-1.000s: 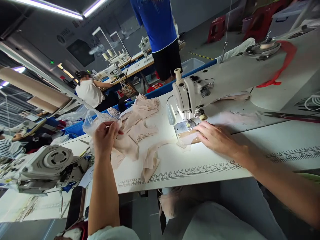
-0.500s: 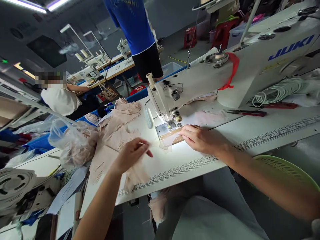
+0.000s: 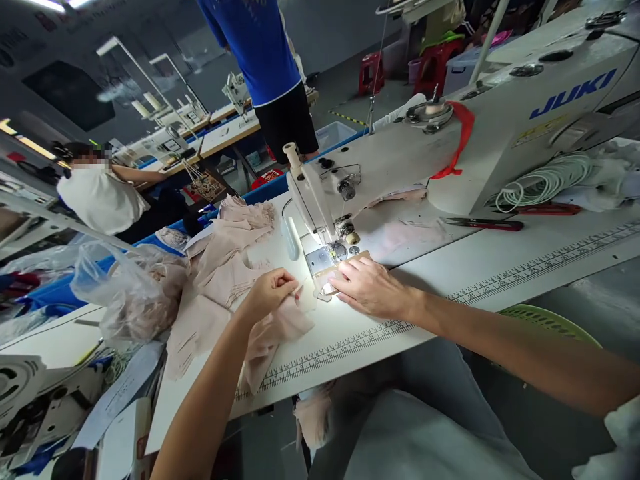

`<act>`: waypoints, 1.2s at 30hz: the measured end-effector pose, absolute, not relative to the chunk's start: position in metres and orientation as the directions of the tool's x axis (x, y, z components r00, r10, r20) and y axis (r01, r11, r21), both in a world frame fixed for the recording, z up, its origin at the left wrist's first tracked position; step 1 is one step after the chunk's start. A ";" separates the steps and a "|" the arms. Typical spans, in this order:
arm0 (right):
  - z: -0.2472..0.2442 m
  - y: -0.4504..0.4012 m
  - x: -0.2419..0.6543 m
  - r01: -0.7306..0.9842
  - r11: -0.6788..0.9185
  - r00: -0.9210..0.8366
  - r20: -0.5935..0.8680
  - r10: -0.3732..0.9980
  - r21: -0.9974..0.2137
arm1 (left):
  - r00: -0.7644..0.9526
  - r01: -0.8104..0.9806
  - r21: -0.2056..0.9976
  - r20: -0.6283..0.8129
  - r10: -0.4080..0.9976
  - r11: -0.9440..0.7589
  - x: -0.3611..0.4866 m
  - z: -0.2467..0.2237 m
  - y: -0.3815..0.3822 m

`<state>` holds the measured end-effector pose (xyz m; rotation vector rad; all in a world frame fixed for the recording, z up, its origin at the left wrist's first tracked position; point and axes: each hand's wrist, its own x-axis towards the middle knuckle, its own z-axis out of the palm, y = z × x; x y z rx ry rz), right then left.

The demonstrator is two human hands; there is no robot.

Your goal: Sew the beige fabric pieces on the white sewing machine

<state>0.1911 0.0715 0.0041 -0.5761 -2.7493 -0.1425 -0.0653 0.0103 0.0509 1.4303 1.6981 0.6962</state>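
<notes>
My left hand (image 3: 273, 293) is closed, thumb and fingertips pinching the edge of a thin beige fabric piece (image 3: 287, 327) that hangs down onto the table. My right hand (image 3: 365, 287) lies with its fingers stretched flat over a small brown-edged piece (image 3: 327, 272) beside the needle plate. A clear rounded end of that piece shows left of the fingertips; the rest is under the hand. Just behind the fingers stands the lit needle area of a white sewing machine (image 3: 315, 193). Left of my left hand lies a layered stack of beige fabric pieces (image 3: 220, 280).
Thread snips (image 3: 485, 225) and a coil of pale cord (image 3: 545, 180) lie at the right by the machine's base. A plastic bag of fabric (image 3: 145, 293) sits at the left. A ruler strip (image 3: 350, 343) runs along the table's front. Two people are farther back.
My left hand has closed on the beige fabric piece. My right hand has moved left and flattened over the brown-edged piece. The whole view has shifted slightly.
</notes>
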 end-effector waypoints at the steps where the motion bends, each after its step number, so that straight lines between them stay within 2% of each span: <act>1: 0.003 0.072 0.190 0.406 0.913 -0.862 0.348 0.370 0.036 | -0.009 0.527 0.826 -0.230 0.973 0.200 -0.057 0.053 0.012; 6: -0.005 0.073 0.192 0.410 0.910 -0.842 0.407 0.354 0.056 | 0.098 0.478 0.865 -0.227 0.969 0.154 -0.019 0.046 0.031; 12: -0.004 0.073 0.193 0.429 0.902 -0.830 0.417 0.370 0.053 | -0.076 0.609 0.776 -0.153 0.985 0.167 -0.015 0.025 0.039; 15: -0.002 0.072 0.192 0.434 0.900 -0.826 0.413 0.383 0.034 | -0.084 0.620 0.765 -0.155 0.984 0.173 -0.016 0.022 0.038; 21: -0.005 0.076 0.196 0.413 0.910 -0.805 0.453 0.384 -0.038 | -0.074 0.625 0.762 -0.157 0.985 0.168 -0.016 0.023 0.036; 27: -0.009 0.084 0.203 0.458 0.879 -0.773 0.427 0.469 -0.136 | -0.071 0.641 0.748 -0.170 0.983 0.175 -0.017 0.024 0.036; 36: -0.002 0.080 0.197 0.482 0.873 -0.803 0.362 0.474 -0.073 | -0.075 0.663 0.732 -0.147 0.986 0.159 -0.015 0.022 0.036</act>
